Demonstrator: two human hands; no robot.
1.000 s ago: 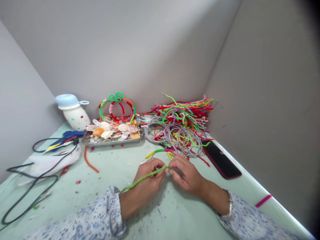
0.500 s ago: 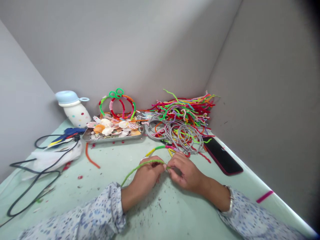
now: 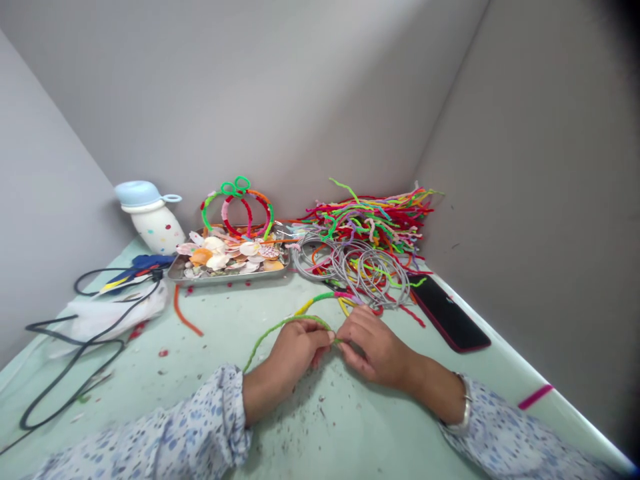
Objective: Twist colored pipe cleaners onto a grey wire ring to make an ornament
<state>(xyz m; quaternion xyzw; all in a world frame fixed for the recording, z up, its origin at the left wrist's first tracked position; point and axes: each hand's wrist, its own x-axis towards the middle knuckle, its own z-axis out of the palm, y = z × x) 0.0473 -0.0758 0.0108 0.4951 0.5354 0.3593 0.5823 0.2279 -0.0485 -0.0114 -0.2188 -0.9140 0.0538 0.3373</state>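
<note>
My left hand (image 3: 295, 348) is pinched on a green pipe cleaner (image 3: 263, 339), whose long free end arcs back over that hand toward the wrist. My right hand (image 3: 376, 347) has its thumb and fingertips closed on the same pipe cleaner, close beside the left fingertips. Just behind both hands curves a ring wrapped in yellow, green, pink and purple pipe cleaner (image 3: 324, 297). My fingers hide its near part, so I cannot tell exactly how the green strand meets it.
Behind lie coiled grey wire rings (image 3: 377, 280) and a heap of coloured pipe cleaners (image 3: 375, 217). A metal tray (image 3: 230, 280) holds shells, with finished rings (image 3: 250, 217) standing there. A bottle (image 3: 157, 227), black cable (image 3: 75, 343) and phone (image 3: 453, 313) flank the work.
The view has shifted slightly, moving the background a little to the right. My hands keep nearly the same pinch, and the free green strand bows slightly higher over my left hand.
</note>
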